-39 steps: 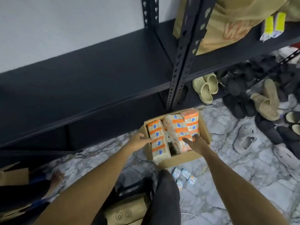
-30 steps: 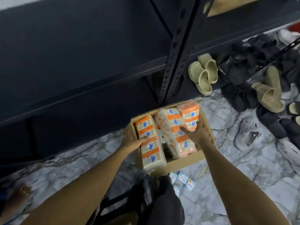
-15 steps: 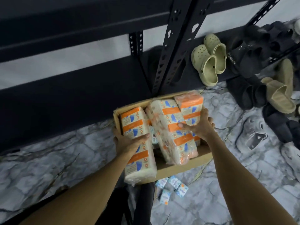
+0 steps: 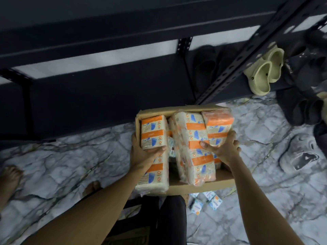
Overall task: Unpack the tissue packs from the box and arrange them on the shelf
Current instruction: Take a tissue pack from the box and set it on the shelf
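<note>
Unpacking had begun: left hand [image 4: 147, 152] gripped one tissue pack [image 4: 153, 152], right hand [image 4: 222, 149] clasped another [image 4: 194, 147]; lifting to the shelf [image 4: 106, 96] seemed next.

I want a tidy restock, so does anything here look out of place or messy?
Yes. A few small tissue packets lie loose on the marble floor just below the cardboard box, outside it. In the box, the middle tissue bundle sits tilted, and the left bundle overhangs the near edge.
</note>
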`<state>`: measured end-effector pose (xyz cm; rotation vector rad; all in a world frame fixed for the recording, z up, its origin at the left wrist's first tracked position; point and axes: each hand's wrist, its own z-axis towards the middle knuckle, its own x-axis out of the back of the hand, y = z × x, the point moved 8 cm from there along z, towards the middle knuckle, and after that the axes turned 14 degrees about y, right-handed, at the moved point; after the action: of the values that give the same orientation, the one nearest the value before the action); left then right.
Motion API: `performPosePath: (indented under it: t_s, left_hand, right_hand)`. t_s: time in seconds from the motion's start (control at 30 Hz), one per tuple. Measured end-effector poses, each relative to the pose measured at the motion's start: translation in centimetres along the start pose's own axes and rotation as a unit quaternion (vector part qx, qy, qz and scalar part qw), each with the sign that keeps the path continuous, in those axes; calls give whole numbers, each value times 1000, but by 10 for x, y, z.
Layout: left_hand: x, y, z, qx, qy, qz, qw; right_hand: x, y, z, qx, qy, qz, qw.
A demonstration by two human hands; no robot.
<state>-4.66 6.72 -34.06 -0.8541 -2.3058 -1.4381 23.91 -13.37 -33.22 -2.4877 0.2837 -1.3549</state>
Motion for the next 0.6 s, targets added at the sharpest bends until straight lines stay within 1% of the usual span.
performPosePath:
  t_s: [0.13, 0.23, 0.43, 0.6]
  left_hand:
    - [52, -23, 17, 13, 16, -5, 1000]
    - [92, -44, 30, 42, 23, -9, 999]
    - [167, -85, 55, 84, 23, -54, 995]
    - [220, -117, 78, 102, 28, -56, 993]
  right_hand:
    - [-35, -33, -36, 16, -7, -16, 1000]
    - [-61, -63, -61, 36, -27, -32, 998]
    - [-111, -122, -111, 66, -51, -64, 995]
    - [-150, -158, -144, 92, -42, -103, 989]
